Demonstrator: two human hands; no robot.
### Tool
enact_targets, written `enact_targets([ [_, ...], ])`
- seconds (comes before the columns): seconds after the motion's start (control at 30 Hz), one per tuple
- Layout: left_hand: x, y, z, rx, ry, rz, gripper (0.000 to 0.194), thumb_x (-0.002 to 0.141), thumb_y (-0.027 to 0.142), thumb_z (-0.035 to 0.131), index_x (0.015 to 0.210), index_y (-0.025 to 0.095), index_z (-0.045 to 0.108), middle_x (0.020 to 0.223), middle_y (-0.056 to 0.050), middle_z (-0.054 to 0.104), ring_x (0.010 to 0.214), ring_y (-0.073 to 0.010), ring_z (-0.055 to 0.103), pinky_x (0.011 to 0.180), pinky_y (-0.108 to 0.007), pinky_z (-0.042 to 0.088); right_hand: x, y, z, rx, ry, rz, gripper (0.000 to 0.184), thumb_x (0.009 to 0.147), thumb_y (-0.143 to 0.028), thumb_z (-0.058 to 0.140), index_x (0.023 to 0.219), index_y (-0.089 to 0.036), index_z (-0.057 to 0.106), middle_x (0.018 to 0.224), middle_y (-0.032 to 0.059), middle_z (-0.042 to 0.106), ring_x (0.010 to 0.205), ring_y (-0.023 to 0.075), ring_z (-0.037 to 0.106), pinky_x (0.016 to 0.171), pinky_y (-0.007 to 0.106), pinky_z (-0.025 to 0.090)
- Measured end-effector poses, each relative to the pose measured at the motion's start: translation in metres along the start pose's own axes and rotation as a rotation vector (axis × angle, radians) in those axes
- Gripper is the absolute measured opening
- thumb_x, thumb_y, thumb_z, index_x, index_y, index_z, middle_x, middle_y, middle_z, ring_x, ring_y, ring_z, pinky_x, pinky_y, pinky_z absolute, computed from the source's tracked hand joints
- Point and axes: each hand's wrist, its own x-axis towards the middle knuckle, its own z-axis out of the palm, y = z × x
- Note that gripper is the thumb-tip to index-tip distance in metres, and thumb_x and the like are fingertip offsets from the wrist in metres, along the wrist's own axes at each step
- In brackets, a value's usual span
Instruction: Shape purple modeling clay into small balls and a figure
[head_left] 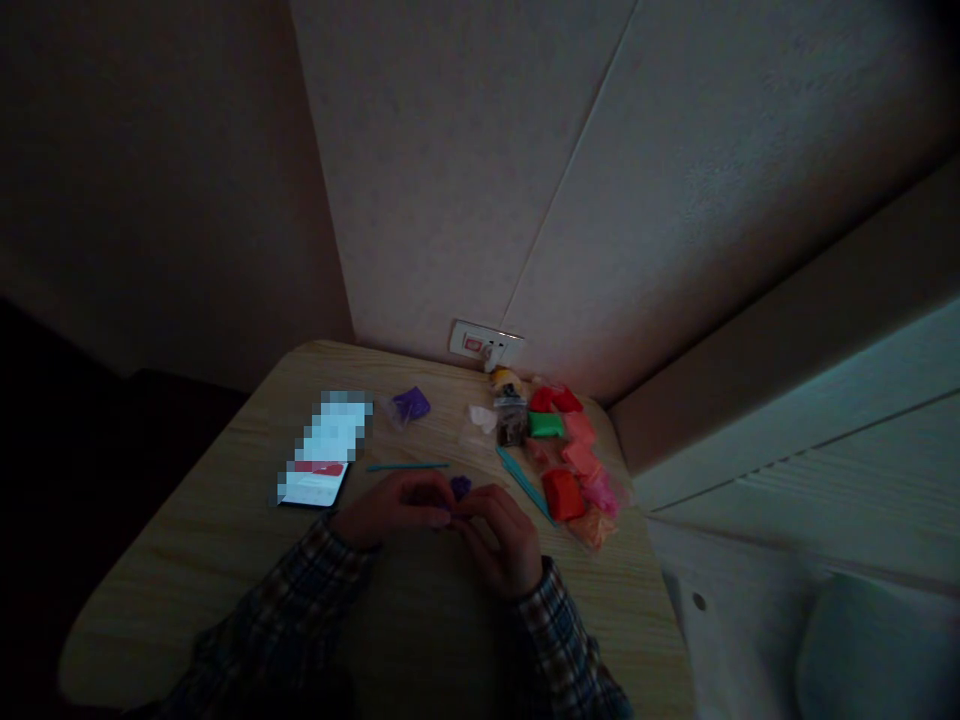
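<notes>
Both hands meet over the table, their fingertips pinched together around a small piece of purple modelling clay. My left hand (401, 508) comes in from the left, its fingers bent and thumb pressed toward the clay. From the other side my right hand (504, 535) closes its fingertips on the same spot. A dark purple lump of clay (460, 487) shows just beyond the fingertips; whether it touches the table I cannot tell. A thin blue-green stick (407, 467) lies behind my left hand. Blue-green modelling tools (527, 487) rest to the right of my right hand.
A lit phone (324, 450) lies at the left. Behind the stick is a bag of purple clay (410, 404). Clay packs, including green (546, 425) and red (562, 494), crowd the right side of the wooden table (187, 560). A wall socket (486, 343) is at the back.
</notes>
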Motion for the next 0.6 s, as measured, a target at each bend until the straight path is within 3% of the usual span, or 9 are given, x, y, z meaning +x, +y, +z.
enact_targets([
  [0.6, 0.0029, -0.0023, 0.0005, 0.019, 0.002, 0.059, 0.023, 0.067, 0.035, 0.065, 0.076, 0.014, 0.06, 0.069, 0.0, 0.062, 0.066, -0.0121, 0.055, 0.065, -0.025, 0.043, 0.0005, -0.0011, -0.0008, 0.034, 0.025, 0.026, 0.009, 0.083, -0.016, 0.048, 0.087, -0.019, 0.055, 0.073, 0.0034, 0.059, 0.068, 0.0155, 0.056, 0.06, 0.028, 0.049],
])
